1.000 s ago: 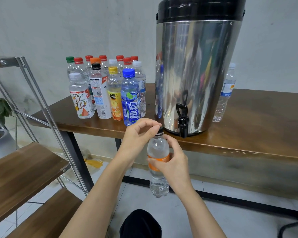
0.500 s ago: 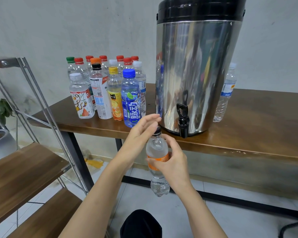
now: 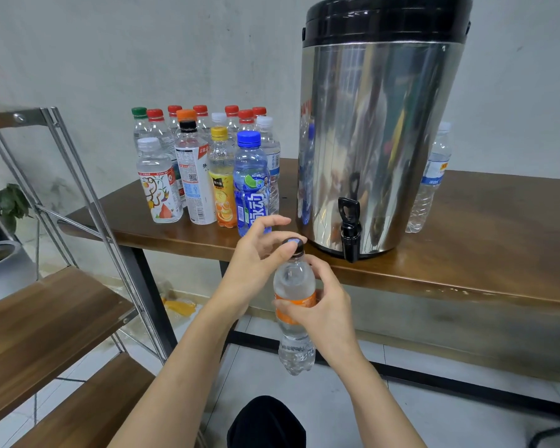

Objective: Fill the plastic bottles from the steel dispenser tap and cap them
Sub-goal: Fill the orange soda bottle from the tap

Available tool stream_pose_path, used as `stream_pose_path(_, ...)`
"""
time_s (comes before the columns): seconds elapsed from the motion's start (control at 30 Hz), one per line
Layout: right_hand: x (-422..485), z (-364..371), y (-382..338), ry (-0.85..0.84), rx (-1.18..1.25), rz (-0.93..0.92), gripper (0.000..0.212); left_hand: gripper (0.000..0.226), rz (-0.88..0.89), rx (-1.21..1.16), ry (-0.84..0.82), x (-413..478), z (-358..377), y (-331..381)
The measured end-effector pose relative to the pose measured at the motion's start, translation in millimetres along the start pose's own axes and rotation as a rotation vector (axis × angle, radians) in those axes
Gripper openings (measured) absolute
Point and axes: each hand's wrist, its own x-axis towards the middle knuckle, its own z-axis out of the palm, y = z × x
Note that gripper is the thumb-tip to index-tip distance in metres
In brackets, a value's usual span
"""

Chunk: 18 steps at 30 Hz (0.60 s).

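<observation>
Evidently capping is in hand: the right hand [image 3: 327, 315] clamps round the label of the filled orange-label bottle [image 3: 293, 281], held in the air, the dispenser tap [image 3: 349, 234] up-right of that hand. Above it the left hand [image 3: 256, 260] is half-open, thumb on the black cap [image 3: 294, 244]; whether its fingers pinch it I cannot tell. Next, I judge: a firm pinch and twist tight.

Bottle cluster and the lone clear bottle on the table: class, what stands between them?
The steel dispenser stands between the bottle cluster and the lone clear bottle; the head view shows it.
</observation>
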Motion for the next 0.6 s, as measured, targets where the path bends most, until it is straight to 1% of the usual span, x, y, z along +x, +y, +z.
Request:
stream_pose_path(0.1, 0, 2, 2, -0.027, 0.007, 0.005, 0.073, 0.026, -0.025, -0.029, -0.095, -2, -9, 3)
stream_pose_path(0.17, 0, 5, 1, -0.054, 0.028, 0.012, 0.073, 0.032, -0.032, -0.011, -0.132, -2, -15, 3)
stream_pose_path(0.23, 2, 9, 0, -0.059, 0.055, 0.013, 0.073, 0.041, -0.04, -0.007, -0.126, -3, -22, 0)
stream_pose_path(0.27, 4, 10, -2, -0.055, 0.077, 0.01, 0.073, 0.048, -0.054, -0.013, -0.109, -4, -26, -5)
stream_pose_path(0.37, 15, 12, -12, -0.052, 0.146, -0.022, 0.074, 0.086, -0.135, -0.011, -0.096, -20, -42, -18)
stream_pose_path(0.4, 21, 12, -18, -0.053, 0.161, -0.044, 0.074, 0.091, -0.169, 0.013, -0.115, -27, -45, -24)
stream_pose_path(0.5, 40, 19, -41, -0.079, 0.2, -0.112, 0.079, 0.078, -0.196, 0.081, -0.17, -42, -43, -37)
stream_pose_path(0.53, 47, 23, -50, -0.092, 0.209, -0.134, 0.079, 0.075, -0.172, 0.086, -0.141, -43, -39, -38)
stream_pose_path(0.6, 59, 33, -65, -0.125, 0.23, -0.171, 0.079, 0.067, -0.073, 0.09, 0.026, -38, -36, -40)
